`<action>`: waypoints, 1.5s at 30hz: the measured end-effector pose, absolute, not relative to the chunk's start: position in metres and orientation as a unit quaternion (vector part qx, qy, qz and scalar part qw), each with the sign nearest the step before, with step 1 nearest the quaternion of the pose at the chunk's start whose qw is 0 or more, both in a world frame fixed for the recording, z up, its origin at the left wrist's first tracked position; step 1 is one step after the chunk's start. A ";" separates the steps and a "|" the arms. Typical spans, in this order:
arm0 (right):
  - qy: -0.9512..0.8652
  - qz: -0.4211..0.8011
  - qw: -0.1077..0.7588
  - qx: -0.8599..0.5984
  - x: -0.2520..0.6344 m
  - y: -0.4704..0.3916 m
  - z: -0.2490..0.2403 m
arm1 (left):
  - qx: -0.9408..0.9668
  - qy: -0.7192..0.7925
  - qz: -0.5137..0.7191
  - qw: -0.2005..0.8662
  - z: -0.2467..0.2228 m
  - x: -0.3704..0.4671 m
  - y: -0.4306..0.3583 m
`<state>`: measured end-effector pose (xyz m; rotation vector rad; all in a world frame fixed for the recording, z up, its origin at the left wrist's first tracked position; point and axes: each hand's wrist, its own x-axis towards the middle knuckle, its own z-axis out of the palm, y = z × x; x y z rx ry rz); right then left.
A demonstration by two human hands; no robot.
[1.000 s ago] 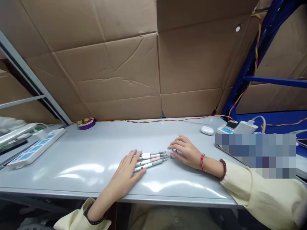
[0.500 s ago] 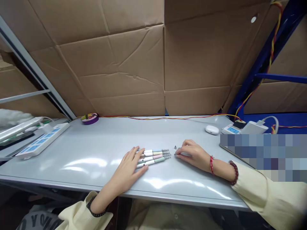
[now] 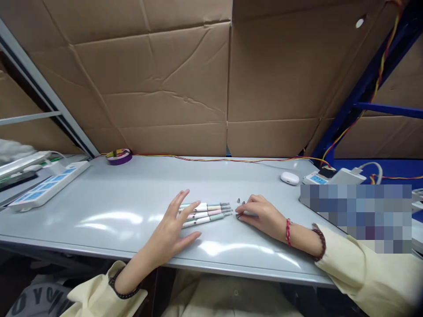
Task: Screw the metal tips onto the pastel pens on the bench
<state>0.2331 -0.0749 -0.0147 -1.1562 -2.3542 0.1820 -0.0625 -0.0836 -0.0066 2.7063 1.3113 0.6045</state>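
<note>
1. Spreading left hand [image 3: 170, 231] wide open, gripping nothing, over four pens [image 3: 202, 215] lying side by side on the table [image 3: 99, 189].
2. Curling right hand [image 3: 264, 216] nearly closed at a small grey piece [image 3: 238, 216], leaving any grip impossible to tell.

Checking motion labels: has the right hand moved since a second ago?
Yes, slightly: judged against the white case, the right hand is now farther off, toward the near table edge.
</note>
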 end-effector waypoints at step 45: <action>-0.840 0.179 0.297 -0.416 0.225 -0.081 -0.003 | 0.924 0.342 0.166 0.042 0.000 -0.059 -0.084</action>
